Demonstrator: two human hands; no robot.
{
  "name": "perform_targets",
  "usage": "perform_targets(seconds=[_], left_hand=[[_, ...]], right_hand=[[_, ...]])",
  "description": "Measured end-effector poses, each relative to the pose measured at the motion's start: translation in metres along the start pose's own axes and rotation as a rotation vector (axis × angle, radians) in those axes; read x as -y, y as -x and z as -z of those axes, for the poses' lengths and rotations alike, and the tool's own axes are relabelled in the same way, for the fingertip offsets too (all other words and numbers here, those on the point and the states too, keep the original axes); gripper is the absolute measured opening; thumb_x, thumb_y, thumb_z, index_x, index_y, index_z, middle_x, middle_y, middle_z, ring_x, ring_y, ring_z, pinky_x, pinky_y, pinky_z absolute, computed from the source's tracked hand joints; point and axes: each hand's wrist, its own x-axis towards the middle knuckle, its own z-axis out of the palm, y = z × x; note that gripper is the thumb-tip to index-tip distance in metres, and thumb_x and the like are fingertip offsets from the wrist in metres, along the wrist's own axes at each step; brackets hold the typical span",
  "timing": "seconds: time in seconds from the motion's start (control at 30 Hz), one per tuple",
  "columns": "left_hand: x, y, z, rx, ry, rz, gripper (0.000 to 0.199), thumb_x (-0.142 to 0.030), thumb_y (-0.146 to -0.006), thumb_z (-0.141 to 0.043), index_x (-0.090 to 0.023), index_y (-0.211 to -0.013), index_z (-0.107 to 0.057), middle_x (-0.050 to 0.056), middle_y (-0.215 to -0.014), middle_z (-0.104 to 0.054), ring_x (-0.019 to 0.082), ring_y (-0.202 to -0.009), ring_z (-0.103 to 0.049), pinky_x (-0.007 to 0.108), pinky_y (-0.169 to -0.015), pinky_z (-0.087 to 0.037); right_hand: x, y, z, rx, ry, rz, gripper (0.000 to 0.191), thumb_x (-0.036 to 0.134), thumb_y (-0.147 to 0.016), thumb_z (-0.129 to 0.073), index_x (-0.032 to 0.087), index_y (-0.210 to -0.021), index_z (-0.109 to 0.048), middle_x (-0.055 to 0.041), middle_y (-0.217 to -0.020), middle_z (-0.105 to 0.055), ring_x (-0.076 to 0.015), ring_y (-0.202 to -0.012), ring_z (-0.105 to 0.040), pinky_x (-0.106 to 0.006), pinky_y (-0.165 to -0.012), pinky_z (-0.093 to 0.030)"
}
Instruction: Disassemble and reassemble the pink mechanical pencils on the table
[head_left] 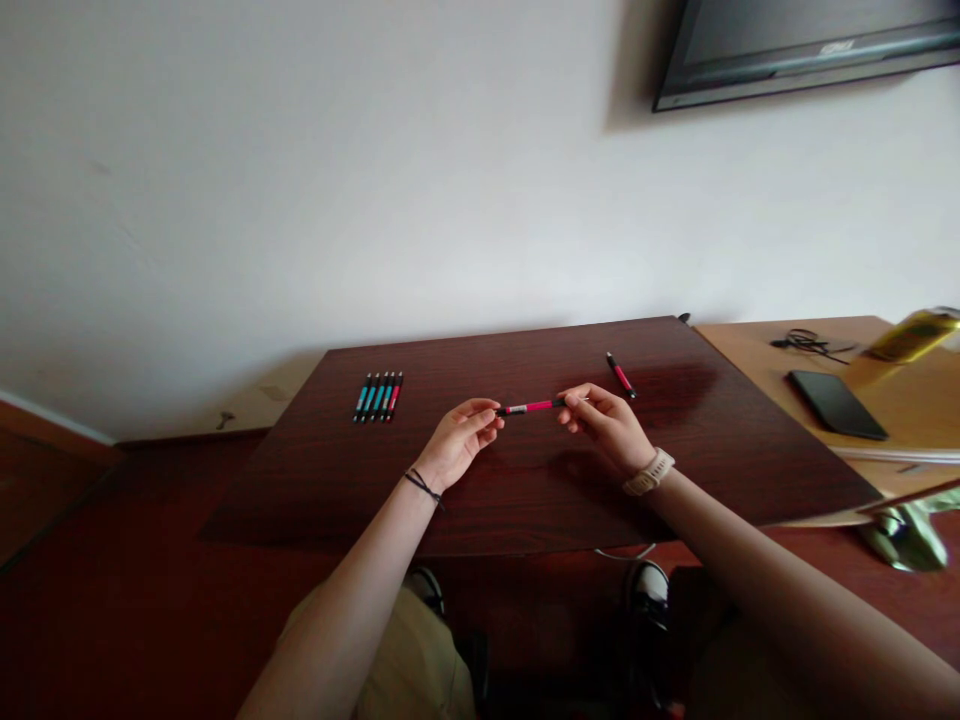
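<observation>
A pink and black pen (pixel 538 406) is held level above the table between my two hands. My left hand (pixel 461 435) pinches its left end, and my right hand (pixel 600 425) pinches the other end. To the left, several blue pens (pixel 374 397) lie side by side in a row, with a pink pen (pixel 395 397) at the row's right end. Another pink pen (pixel 621 376) lies alone on the table, beyond my right hand and slanted.
The dark wooden table (pixel 480 510) stands against a white wall. On a lighter desk (pixel 915 400) at right are a black phone-like slab (pixel 838 404), a coiled cable (pixel 808 343) and a yellow can-like container (pixel 911 336). A screen (pixel 817 50) hangs above.
</observation>
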Motion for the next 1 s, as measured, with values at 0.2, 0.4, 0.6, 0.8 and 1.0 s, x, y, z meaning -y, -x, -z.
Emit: perform_targets(seconds=[0.2, 0.4, 0.6, 0.8, 1.0], left_hand=[[0.003, 0.0, 0.001, 0.01, -0.033, 0.006, 0.027, -0.022, -0.079, -0.089, -0.014, -0.101, -0.077, 0.004, -0.087, -0.075, 0.01, -0.078, -0.07, 0.019, -0.071, -0.056], [0.007, -0.003, -0.004, 0.01, 0.044, 0.034, 0.025, -0.022, -0.077, -0.091, -0.015, -0.096, -0.076, 0.003, -0.083, -0.073, 0.01, -0.075, -0.069, 0.018, -0.067, -0.055], [0.006, -0.007, -0.006, 0.049, 0.118, 0.021, 0.023, -0.022, -0.078, -0.091, -0.017, -0.094, -0.075, 0.001, -0.079, -0.07, 0.009, -0.075, -0.067, 0.015, -0.064, -0.054], [0.0, -0.008, 0.002, 0.011, 0.033, -0.032, 0.022, -0.023, -0.08, -0.089, -0.016, -0.095, -0.076, 0.002, -0.084, -0.072, 0.009, -0.078, -0.067, 0.017, -0.066, -0.054], [-0.001, -0.004, 0.009, -0.017, -0.013, -0.05, 0.02, -0.024, -0.081, -0.088, -0.016, -0.093, -0.076, 0.002, -0.087, -0.072, 0.009, -0.079, -0.067, 0.018, -0.069, -0.053]], right_hand=[[0.0, 0.002, 0.004, 0.005, 0.011, 0.009, 0.027, 0.046, -0.092, -0.078, 0.02, -0.102, -0.073, -0.0026, -0.083, -0.072, -0.0119, -0.066, -0.06, -0.025, -0.063, -0.047], [-0.002, -0.001, 0.004, -0.005, -0.011, 0.01, 0.029, 0.047, -0.091, -0.079, 0.021, -0.101, -0.072, -0.0023, -0.083, -0.072, -0.0121, -0.066, -0.06, -0.025, -0.062, -0.047], [0.0, -0.005, -0.001, -0.017, -0.035, 0.008, 0.031, 0.049, -0.089, -0.08, 0.02, -0.099, -0.072, -0.0026, -0.081, -0.072, -0.0123, -0.066, -0.059, -0.025, -0.062, -0.047], [0.0, -0.005, 0.005, -0.018, 0.012, 0.022, 0.031, 0.049, -0.089, -0.079, 0.021, -0.1, -0.072, -0.003, -0.083, -0.073, -0.0128, -0.066, -0.06, -0.026, -0.062, -0.047], [-0.002, -0.003, 0.011, -0.035, -0.011, 0.01, 0.03, 0.048, -0.089, -0.08, 0.021, -0.101, -0.073, -0.0026, -0.083, -0.072, -0.0125, -0.067, -0.06, -0.026, -0.063, -0.047]])
